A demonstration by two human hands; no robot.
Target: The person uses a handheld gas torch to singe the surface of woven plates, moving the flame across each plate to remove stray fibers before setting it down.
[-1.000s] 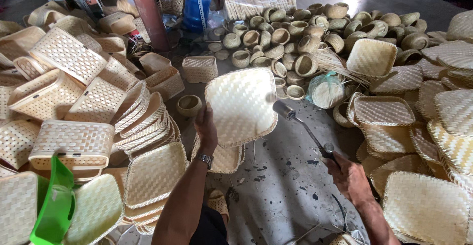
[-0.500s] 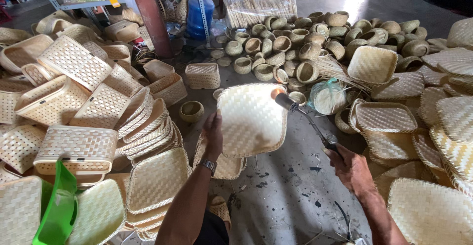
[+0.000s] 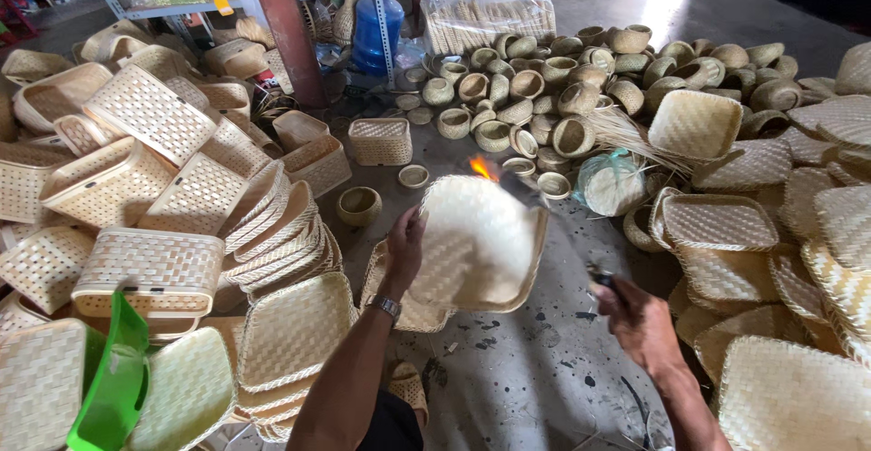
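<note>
You hold one pale woven tray (image 3: 476,242), shallow and square with rounded corners, upright in your left hand (image 3: 405,247). Your right hand (image 3: 640,319) grips one dark torch (image 3: 553,224); its one orange flame (image 3: 482,168) burns at the tray's top edge. Beyond the tray stands one blue water bottle (image 3: 376,29).

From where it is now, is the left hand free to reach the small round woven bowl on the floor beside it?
Probably not: the left hand is holding up the pale square woven tray. The small round woven bowl lies nearby with open floor between.
</note>
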